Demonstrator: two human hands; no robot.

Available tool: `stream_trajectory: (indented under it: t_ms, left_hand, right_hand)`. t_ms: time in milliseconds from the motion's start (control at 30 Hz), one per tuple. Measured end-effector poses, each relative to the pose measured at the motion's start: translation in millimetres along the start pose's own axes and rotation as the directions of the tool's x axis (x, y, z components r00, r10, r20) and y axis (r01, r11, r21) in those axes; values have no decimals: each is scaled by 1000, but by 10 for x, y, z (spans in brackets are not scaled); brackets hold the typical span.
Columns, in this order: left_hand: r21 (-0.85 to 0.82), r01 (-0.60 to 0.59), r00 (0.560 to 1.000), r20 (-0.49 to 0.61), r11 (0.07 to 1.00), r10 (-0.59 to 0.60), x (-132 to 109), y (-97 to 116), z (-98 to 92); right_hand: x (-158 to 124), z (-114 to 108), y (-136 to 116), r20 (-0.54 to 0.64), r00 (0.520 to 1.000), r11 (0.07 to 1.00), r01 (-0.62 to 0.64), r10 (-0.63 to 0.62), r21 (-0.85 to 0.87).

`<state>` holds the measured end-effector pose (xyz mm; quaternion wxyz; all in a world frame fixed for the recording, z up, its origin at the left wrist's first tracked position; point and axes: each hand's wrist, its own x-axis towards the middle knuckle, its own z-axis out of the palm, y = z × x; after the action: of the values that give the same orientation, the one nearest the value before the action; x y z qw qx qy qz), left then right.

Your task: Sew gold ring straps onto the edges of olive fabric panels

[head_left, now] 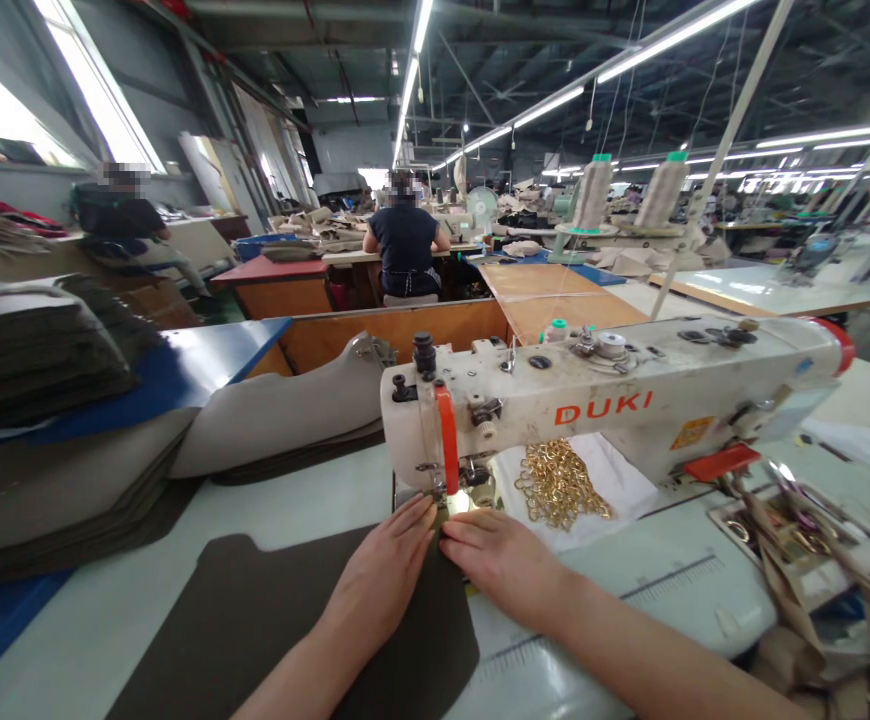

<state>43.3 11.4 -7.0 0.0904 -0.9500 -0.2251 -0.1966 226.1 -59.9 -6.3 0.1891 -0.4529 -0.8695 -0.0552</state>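
Note:
My left hand [386, 575] lies flat, fingers stretched out, on a dark brown fabric piece [255, 630] spread over the white table. My right hand [499, 560] rests flat beside it, fingertips pointing left toward the needle area. Both sets of fingertips meet just in front of the presser foot [450, 492] of a white sewing machine [615, 400] with orange lettering. The fabric's far edge runs under the needle. Neither hand grips anything.
A heap of gold metal rings [559, 485] lies on white cloth behind my right hand. Stacks of grey and brown fabric pieces [75, 480] sit at left. A tray of scraps and small tools [787, 520] is at right. Other people work at tables farther back.

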Motion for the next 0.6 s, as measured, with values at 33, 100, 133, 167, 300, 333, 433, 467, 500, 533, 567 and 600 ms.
stream_trajectory:
  t_ms: [33,100,133,167,300,333,433,467,500,533,567,600]
  left_hand:
    - [14,-18,1000,11,1000,18,0,3,-8]
    - [40,-49,999,18,998,48,8,9,-29]
    - [48,-56,998,17,997,55,12,12,-39]
    - [51,-59,998,21,997,58,17,14,-47]
    - [53,-51,998,33,997,50,24,17,-54]
    - [47,-55,998,39,997,53,23,16,-51]
    - [15,-44,997,64,999,43,19,6,-39]
    - [7,-32,997,69,999,32,18,0,-35]
    - [2,-22,998,66,1000,22,18,-6,-31]
    - [1,-17,998,61,1000,17,19,-12,-28]
    - [4,-20,998,56,1000,20,22,-18,-25]
    - [15,-28,999,47,999,27,25,-24,-23]
  right_hand:
    - [5,-7,2,6,1000,1000,1,-1,1]
    - [15,-19,4,15,1000,1000,-2,2,3]
    - [19,-23,5,19,1000,1000,-6,6,4]
    - [22,-25,5,22,1000,1000,-10,10,3]
    - [33,-12,3,18,1000,1000,-14,14,1]
    - [36,-7,3,17,1000,1000,-15,15,3]
    - [49,-3,10,19,1000,1000,-22,22,12]
    - [54,-5,13,20,999,1000,-25,24,16]
    - [60,-9,17,23,999,999,-27,27,22]
    - [65,-12,20,27,999,999,-28,27,30]
    - [69,-16,23,31,999,999,-29,28,36]
    - [73,-18,25,35,999,999,-28,26,40]
